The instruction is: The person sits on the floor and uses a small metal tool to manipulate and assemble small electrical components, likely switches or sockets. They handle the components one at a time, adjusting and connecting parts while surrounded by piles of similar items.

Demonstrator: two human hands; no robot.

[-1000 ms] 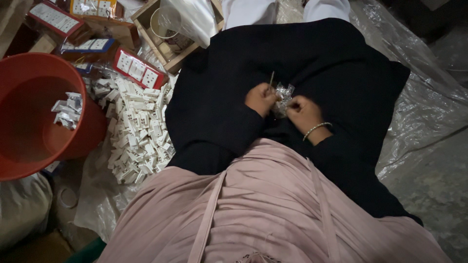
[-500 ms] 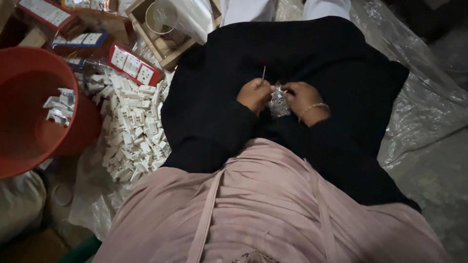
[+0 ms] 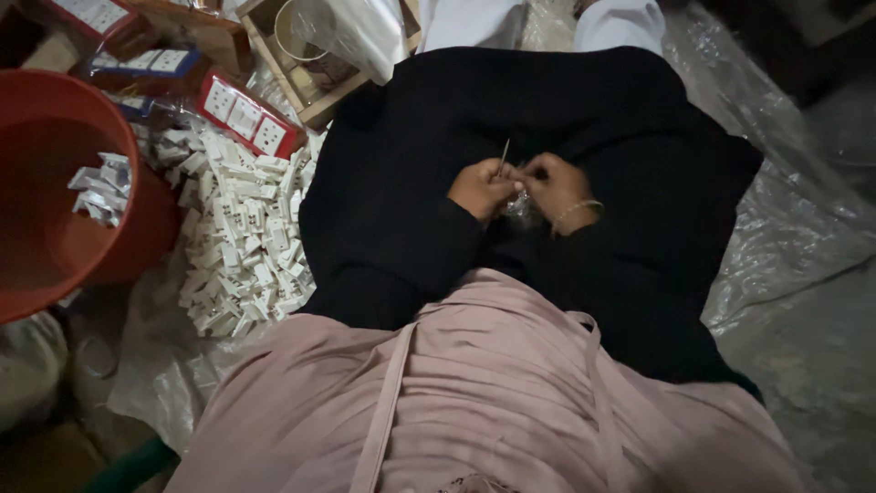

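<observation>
Item: small silvery part (image 3: 520,206), w/ thin metal pin (image 3: 503,157) sticking up.
Loc: on black-clothed lap (image 3: 566,119), between both hands, held close to body, prob. for steadiness.
Left hand (image 3: 481,189): fingers closed, pinching pin base.
Right hand (image 3: 558,190): fingers curled shut on the part; bangle at wrist.
Nearby, person's left: heap of white plastic socket pieces (image 3: 242,246) on clear sheeting; red tub (image 3: 137,228) w/ few pieces; wooden tray (image 3: 306,96).

Dim light, clear plastic sheeting (image 3: 785,256) over floor
</observation>
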